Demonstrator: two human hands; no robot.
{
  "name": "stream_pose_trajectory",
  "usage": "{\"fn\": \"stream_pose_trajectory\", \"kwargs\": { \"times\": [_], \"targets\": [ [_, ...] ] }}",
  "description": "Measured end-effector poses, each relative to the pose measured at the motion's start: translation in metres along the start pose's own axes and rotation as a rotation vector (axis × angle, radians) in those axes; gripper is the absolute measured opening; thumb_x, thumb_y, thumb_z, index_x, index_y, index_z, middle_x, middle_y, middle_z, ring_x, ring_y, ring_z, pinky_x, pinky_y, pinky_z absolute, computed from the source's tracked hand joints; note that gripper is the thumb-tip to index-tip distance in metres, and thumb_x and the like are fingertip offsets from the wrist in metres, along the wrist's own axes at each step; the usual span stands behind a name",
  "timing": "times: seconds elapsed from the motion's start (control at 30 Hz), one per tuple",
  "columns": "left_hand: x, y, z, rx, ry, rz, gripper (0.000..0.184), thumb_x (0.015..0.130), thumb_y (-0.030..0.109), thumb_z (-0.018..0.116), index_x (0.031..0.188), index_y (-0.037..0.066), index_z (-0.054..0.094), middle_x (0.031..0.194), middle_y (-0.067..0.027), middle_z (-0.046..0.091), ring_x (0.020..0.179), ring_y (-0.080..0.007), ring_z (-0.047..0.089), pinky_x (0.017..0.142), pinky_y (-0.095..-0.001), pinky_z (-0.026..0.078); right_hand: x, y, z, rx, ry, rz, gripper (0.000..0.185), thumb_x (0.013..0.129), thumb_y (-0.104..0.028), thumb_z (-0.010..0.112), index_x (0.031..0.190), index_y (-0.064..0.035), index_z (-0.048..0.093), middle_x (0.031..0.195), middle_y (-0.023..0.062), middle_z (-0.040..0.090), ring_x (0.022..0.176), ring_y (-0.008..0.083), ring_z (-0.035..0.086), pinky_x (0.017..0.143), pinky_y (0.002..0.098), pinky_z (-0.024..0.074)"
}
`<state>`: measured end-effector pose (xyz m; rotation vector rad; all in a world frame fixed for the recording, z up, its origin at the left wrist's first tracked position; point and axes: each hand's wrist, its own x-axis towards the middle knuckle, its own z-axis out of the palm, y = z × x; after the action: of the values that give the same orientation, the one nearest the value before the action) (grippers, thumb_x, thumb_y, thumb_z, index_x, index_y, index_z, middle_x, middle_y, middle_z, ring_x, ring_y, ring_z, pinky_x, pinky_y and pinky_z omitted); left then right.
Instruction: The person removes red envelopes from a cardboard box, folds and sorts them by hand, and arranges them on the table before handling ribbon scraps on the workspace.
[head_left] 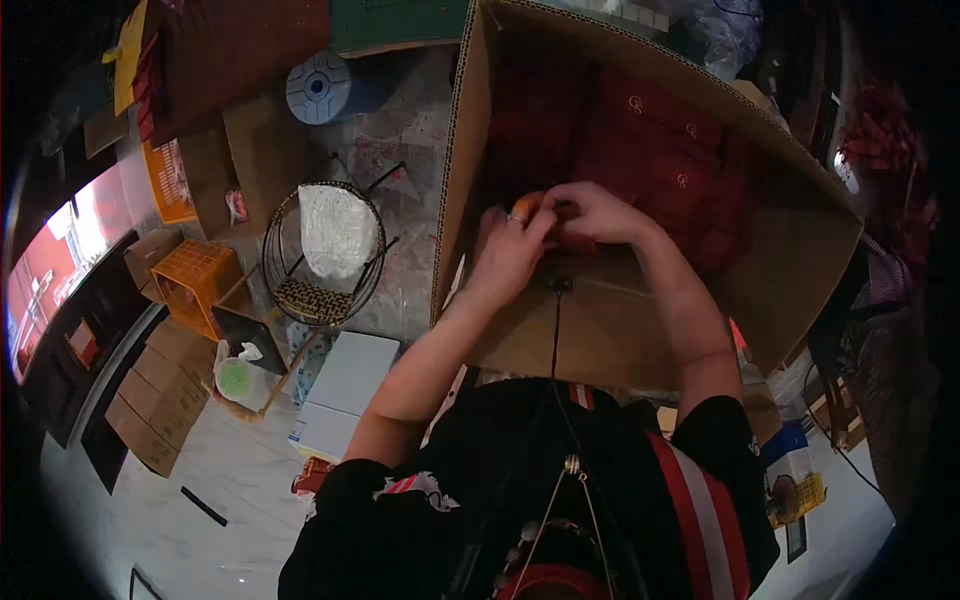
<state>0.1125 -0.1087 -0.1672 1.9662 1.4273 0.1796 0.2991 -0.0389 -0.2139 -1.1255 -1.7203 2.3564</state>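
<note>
A large open cardboard box stands in front of me, with dark red packages bearing small gold marks inside it. Over the box's near part, my left hand and my right hand meet, fingertips close together. The fingers of both are bent and closed. Something orange shows at a finger of my left hand, beside a ring. What lies between the fingertips is too small and dark to name. Red material shows just under the hands.
At the left are a round wicker chair with a white wrapped bundle, an orange crate and stacked cartons. A white flat box lies near my left arm. Red items hang at the right.
</note>
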Motion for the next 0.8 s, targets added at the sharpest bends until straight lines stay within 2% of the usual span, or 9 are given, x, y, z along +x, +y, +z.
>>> {"fn": "stream_pose_trajectory", "kwargs": {
  "times": [0.07, 0.13, 0.17, 0.23, 0.3, 0.4, 0.47, 0.6, 0.8],
  "targets": [
    [0.0, 0.002, 0.0, -0.12, 0.016, -0.066, 0.047, 0.08, 0.007, 0.067, 0.121, 0.011, 0.046, 0.103, -0.0189, 0.061, 0.085, -0.0383, 0.061, 0.08, -0.046, 0.043, 0.001, -0.004, -0.006, 0.049, -0.083, 0.054, 0.034, 0.08, -0.008, 0.068, 0.111, -0.0019, 0.059, 0.1, 0.0045, 0.062, 0.091, 0.0123, 0.056, 0.08, 0.0273, 0.0478],
    [0.006, 0.015, -0.015, -0.148, -0.066, -0.246, 0.037, 0.08, 0.006, 0.066, 0.115, 0.006, 0.051, 0.098, -0.02, 0.063, 0.086, -0.039, 0.061, 0.075, -0.0448, 0.045, 0.006, 0.012, -0.018, 0.409, -0.224, -0.007, 0.042, 0.082, -0.013, 0.07, 0.121, -0.0047, 0.056, 0.103, 0.0025, 0.061, 0.09, 0.013, 0.057, 0.078, 0.0254, 0.0474],
    [0.006, 0.011, -0.011, -0.15, -0.066, -0.249, 0.037, 0.08, 0.006, 0.066, 0.115, 0.006, 0.051, 0.098, -0.02, 0.063, 0.086, -0.039, 0.061, 0.075, -0.0448, 0.045, 0.013, 0.032, -0.036, 0.659, -0.398, 0.148, 0.055, 0.084, -0.027, 0.071, 0.128, 0.0001, 0.051, 0.104, 0.0061, 0.064, 0.095, 0.0197, 0.059, 0.083, 0.0306, 0.0469],
    [0.007, -0.002, 0.001, -0.265, -0.133, -0.21, 0.023, 0.081, 0.014, 0.064, 0.101, 0.006, 0.058, 0.09, -0.0161, 0.064, 0.085, -0.0355, 0.058, 0.077, -0.0433, 0.043, 0.025, 0.007, -0.049, 0.377, 0.159, 0.099, 0.056, 0.085, -0.032, 0.069, 0.128, -0.0006, 0.052, 0.105, 0.0104, 0.066, 0.098, 0.0232, 0.061, 0.086, 0.0334, 0.0471],
    [0.002, 0.0, 0.01, -0.165, -0.165, -0.173, 0.015, 0.082, 0.013, 0.062, 0.095, 0.006, 0.059, 0.089, -0.0159, 0.063, 0.084, -0.0353, 0.058, 0.077, -0.0434, 0.043, 0.073, 0.044, -0.068, -0.391, 0.634, 0.229, 0.057, 0.085, -0.034, 0.068, 0.13, -0.0033, 0.051, 0.114, 0.0135, 0.064, 0.103, 0.0285, 0.061, 0.089, 0.0378, 0.0474],
    [-0.007, 0.008, 0.015, -0.055, -0.161, -0.038, 0.005, 0.082, 0.012, 0.058, 0.083, 0.007, 0.058, 0.086, -0.0148, 0.06, 0.084, -0.0336, 0.057, 0.077, -0.0429, 0.043, 0.115, 0.053, -0.085, -0.906, 0.703, 0.175, 0.05, 0.087, -0.03, 0.064, 0.129, -0.0042, 0.053, 0.131, 0.0164, 0.055, 0.115, 0.0324, 0.055, 0.093, 0.0398, 0.0468],
    [-0.011, 0.01, 0.015, -0.006, -0.201, -0.018, 0.006, 0.079, 0.008, 0.055, 0.084, 0.007, 0.058, 0.086, -0.0152, 0.06, 0.084, -0.0327, 0.057, 0.078, -0.0426, 0.043, 0.134, 0.06, -0.081, -1.189, 0.645, 0.37, 0.04, 0.088, -0.022, 0.06, 0.123, -0.0028, 0.058, 0.137, 0.0149, 0.048, 0.12, 0.0335, 0.05, 0.098, 0.0413, 0.0437],
    [-0.02, 0.0, 0.021, 0.003, -0.159, -0.02, 0.017, 0.074, 0.004, 0.054, 0.089, 0.006, 0.061, 0.091, -0.0146, 0.06, 0.087, -0.0327, 0.056, 0.08, -0.043, 0.043, 0.14, 0.089, -0.082, -1.171, 0.698, 0.199, 0.034, 0.089, -0.017, 0.056, 0.121, -0.0046, 0.061, 0.133, 0.0173, 0.049, 0.12, 0.0348, 0.048, 0.102, 0.041, 0.0401],
    [-0.018, -0.003, 0.018, 0.0, -0.229, -0.063, 0.024, 0.074, 0.004, 0.054, 0.096, 0.006, 0.064, 0.096, -0.0145, 0.061, 0.091, -0.0319, 0.055, 0.079, -0.0433, 0.043, 0.129, 0.076, -0.095, -1.15, 0.623, 0.284, 0.031, 0.088, -0.013, 0.055, 0.118, -0.0054, 0.062, 0.123, 0.0192, 0.055, 0.119, 0.0365, 0.049, 0.1, 0.0424, 0.0431]
  ]
}}
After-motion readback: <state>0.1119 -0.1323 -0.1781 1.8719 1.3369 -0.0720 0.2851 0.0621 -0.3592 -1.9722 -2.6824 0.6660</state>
